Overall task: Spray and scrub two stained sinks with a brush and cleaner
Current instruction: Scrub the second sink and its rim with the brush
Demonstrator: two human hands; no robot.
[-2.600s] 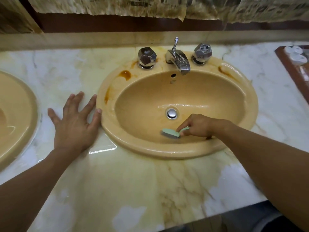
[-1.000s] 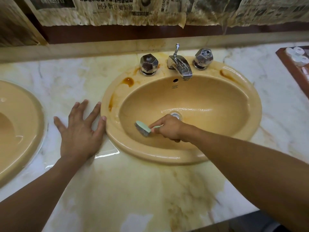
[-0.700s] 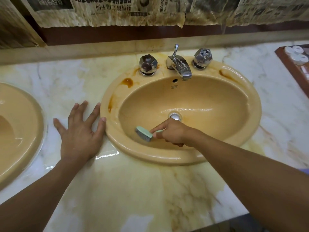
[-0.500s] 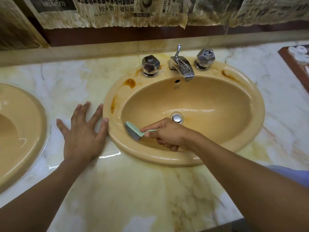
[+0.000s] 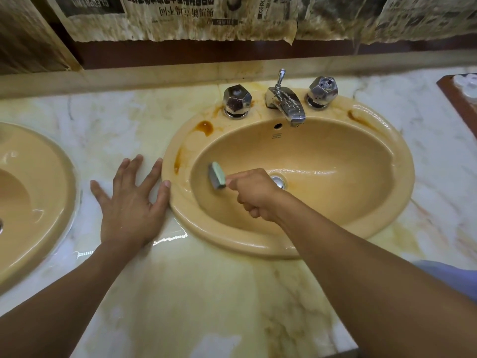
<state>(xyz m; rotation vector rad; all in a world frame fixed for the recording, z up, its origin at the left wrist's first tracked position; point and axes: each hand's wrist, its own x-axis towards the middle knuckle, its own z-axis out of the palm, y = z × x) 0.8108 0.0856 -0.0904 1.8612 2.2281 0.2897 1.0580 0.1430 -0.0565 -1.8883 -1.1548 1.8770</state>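
Head view, single frame. We log the right hand inside the peach oval ceramic sink, fingers curled tight round the handle of a pale green plastic scrub brush. Brush head sits against the left inner wall of the bowl, dark bristles turned toward the wall, green back toward the chrome drain; contact looks likely, though we cannot confirm it. We read the fisted grip as a means to put force behind the bristles. The left hand lies flat on the white-and-yellow marble countertop, fingers straight and spread, holding nothing, thumb tip touching the sink's outer rim. Our judgement: it props the body while the other arm reaches and pushes.

We note brown stains on the rim's back left, with another streak back right, both beyond the brush; we judge this sink unfinished. No cleaner bottle shows in frame.

Surface and room: countertop glossy, wet-looking, yellowed near the front rim. At the back stands a chrome faucet. A second peach sink lies to the left, cut by the frame edge. Above the backsplash hang stained newspaper sheets; a dark wooden tray edges in at right.
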